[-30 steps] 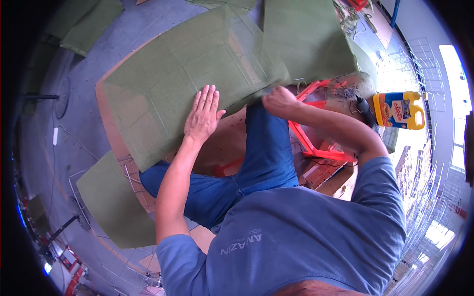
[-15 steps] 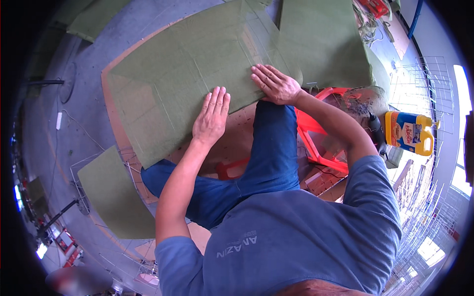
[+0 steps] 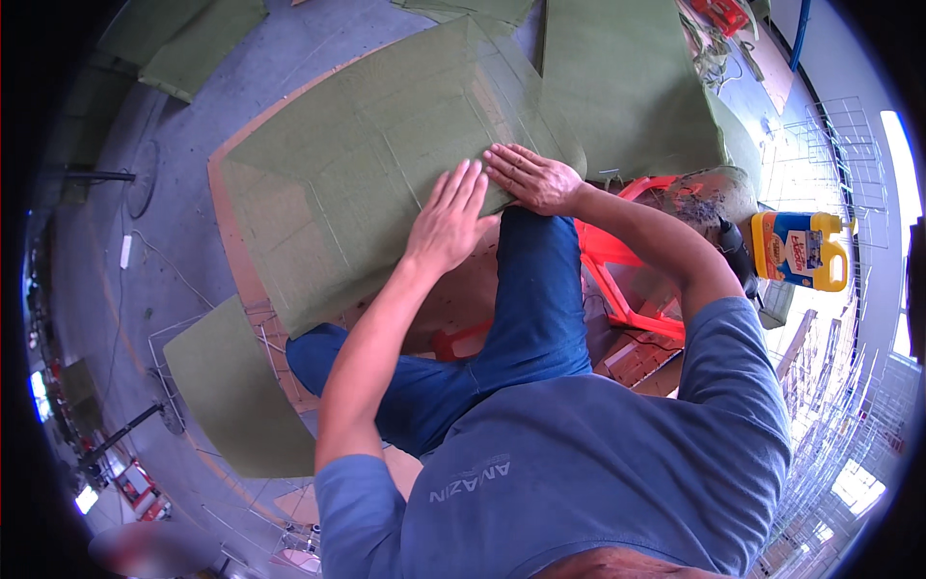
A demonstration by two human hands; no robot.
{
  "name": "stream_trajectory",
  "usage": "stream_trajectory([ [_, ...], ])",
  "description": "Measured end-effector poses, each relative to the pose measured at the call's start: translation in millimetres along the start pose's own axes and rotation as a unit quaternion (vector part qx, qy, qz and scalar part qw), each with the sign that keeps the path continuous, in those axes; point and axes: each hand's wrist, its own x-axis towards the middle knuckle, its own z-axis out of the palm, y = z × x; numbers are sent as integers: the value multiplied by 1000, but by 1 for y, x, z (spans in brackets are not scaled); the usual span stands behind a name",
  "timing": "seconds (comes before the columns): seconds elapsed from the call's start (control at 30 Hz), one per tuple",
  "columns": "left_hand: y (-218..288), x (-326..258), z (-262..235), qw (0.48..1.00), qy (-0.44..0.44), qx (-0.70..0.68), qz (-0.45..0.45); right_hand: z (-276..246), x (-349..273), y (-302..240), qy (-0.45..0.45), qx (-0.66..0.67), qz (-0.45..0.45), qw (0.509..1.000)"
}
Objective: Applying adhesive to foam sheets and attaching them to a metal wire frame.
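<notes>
A green mesh fabric [image 3: 338,164] is stretched over a thin wire frame whose rods show through it, in front of my knees. My left hand [image 3: 449,217] is at its near edge, fingers straight and nearly together, holding nothing. Just right of it, my right hand [image 3: 540,180] rests flat on the fabric near its right corner, fingers extended. The fingertips of both hands come close to each other; whether they touch is hard to tell. Part of the near edge is hidden under my hands.
A larger green fabric-covered panel [image 3: 627,87] stands at the far right, another green panel [image 3: 236,396] at the left. Near my right arm are a red plastic stool [image 3: 617,280], a dark bottle [image 3: 736,253] and a yellow jug [image 3: 828,265]. Wire grids [image 3: 820,396] stand at the right.
My left hand has moved right along the near edge, up beside my right hand. The right hand stays at nearly the same spot on the fabric.
</notes>
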Motion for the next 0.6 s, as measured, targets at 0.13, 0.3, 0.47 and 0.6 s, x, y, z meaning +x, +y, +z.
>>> stream_trajectory([
  [0.13, 13, 16, 30, 996, 21, 80, -23, -2, 0, -4, 29, 13, 42, 999],
  [0.3, 9, 11, 39, 991, -17, 133, -6, -18, -8, -4, 92, 124, 32, 987],
  [0.47, 12, 10, 37, 991, -19, 131, 11, -18, -13, 11, 10, 110, -42, 993],
  [0.6, 9, 17, 39, 992, -6, 126, 20, -15, -3, 7, -26, 128, -91, 987],
])
